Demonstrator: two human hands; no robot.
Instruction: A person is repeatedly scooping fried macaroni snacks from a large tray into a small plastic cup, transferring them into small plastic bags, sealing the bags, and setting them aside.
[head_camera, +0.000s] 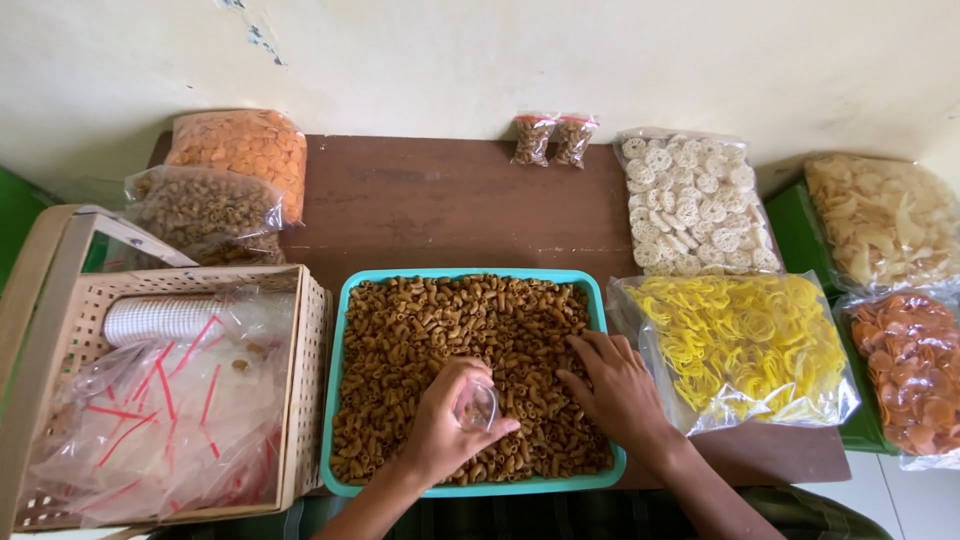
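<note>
Holding: the left hand (440, 425) has its fingers curled together around a small clear plastic cup (478, 407), tipped over the snacks near the tray's front edge.
Right hand (612, 385): lies palm down on the brown pieces, fingers slightly apart and pressed into the heap, just beside the cup.
Tray (338, 400): a teal rectangular one, filled with brown elbow-shaped snacks (440, 320), at the front middle of the brown table (450, 205).
Left of tray: a woven basket (310, 400) touching the tray's side, holding clear bags with red strips (160, 410) and a white roll (160, 318).
Right of tray: a bag of yellow ring crackers (740, 345), then a bag of orange discs (910, 370).
Farther back: a bag of white lattice crackers (690, 205), a bag of pale chips (880, 220), two small filled packets (552, 138) by the wall, a bag of brown snacks (205, 212) and a bag of orange chips (245, 150) at the left rear.
</note>
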